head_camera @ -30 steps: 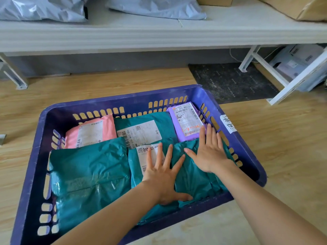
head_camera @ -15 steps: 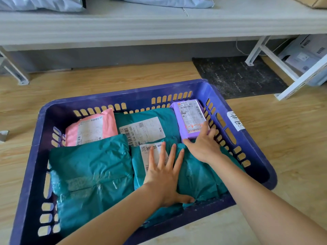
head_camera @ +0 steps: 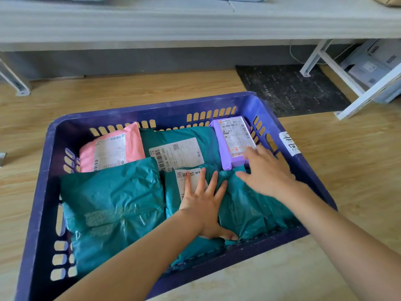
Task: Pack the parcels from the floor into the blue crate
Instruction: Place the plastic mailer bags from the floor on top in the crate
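view from a head camera looking down at a blue crate (head_camera: 152, 107) on a wooden floor (head_camera: 130, 88). five parcels lay inside the crate and covered its bottom.

along the far wall, from left to right, were a pink parcel (head_camera: 111, 148), a back teal parcel (head_camera: 178, 148) with a white barcode label, and a purple parcel (head_camera: 233, 140) with a printed label and red handwriting. in the near half lay a left teal parcel (head_camera: 112, 205), crinkled and overlapping the pink one's near edge, and a right teal parcel (head_camera: 245, 209) beside it.

the left hand (head_camera: 204, 205) lay flat on the right teal parcel, fingers straight and spread, fingertips on its small white label, thumb down at the parcel's near edge. it gripped nothing.

the right hand (head_camera: 267, 170) was blurred, with fingers stretched out and spread, palm over the right teal parcel and fingertips at the near end of the purple parcel. it held nothing.

a white tag (head_camera: 289, 144) with handwriting sat on the crate's right rim. beyond the crate, a dark mat (head_camera: 288, 90) lay on the floor under a white table (head_camera: 195, 22).
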Action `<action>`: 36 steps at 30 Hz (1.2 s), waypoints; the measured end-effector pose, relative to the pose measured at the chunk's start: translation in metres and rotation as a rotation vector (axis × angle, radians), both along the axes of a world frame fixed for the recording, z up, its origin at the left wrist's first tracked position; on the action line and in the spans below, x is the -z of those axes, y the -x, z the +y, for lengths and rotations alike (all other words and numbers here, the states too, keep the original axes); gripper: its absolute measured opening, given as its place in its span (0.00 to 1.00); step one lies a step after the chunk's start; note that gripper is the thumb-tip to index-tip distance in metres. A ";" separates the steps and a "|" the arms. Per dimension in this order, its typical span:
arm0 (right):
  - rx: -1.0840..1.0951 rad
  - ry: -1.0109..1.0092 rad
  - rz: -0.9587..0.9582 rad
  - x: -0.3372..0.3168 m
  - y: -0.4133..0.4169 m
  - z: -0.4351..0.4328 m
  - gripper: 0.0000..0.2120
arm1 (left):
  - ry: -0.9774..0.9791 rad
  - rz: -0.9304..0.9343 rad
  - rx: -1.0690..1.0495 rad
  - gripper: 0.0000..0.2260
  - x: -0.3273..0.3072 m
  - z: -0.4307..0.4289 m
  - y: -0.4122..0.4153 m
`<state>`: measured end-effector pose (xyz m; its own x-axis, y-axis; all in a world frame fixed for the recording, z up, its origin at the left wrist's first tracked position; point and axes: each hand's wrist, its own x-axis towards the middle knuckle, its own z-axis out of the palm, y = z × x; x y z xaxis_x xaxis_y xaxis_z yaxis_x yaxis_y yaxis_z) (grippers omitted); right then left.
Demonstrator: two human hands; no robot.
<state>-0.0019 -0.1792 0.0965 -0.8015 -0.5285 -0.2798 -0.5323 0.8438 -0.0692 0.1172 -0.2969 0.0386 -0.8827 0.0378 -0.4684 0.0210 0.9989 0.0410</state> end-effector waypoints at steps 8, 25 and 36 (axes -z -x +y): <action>-0.004 -0.595 -0.529 0.012 -0.016 0.025 0.20 | 0.017 0.070 0.255 0.33 -0.013 -0.019 -0.025; -0.226 -0.243 -0.278 0.020 -0.042 -0.027 0.38 | 0.184 0.050 -0.056 0.48 -0.003 -0.090 -0.065; -0.141 -0.256 -0.252 0.017 -0.044 -0.042 0.40 | -0.062 0.145 -0.059 0.49 -0.021 -0.107 -0.061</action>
<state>0.0422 -0.2217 0.0799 -0.6152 -0.5162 -0.5959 -0.6376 0.7703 -0.0091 0.1786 -0.4043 0.0598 -0.9426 0.0085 -0.3339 -0.0276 0.9943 0.1033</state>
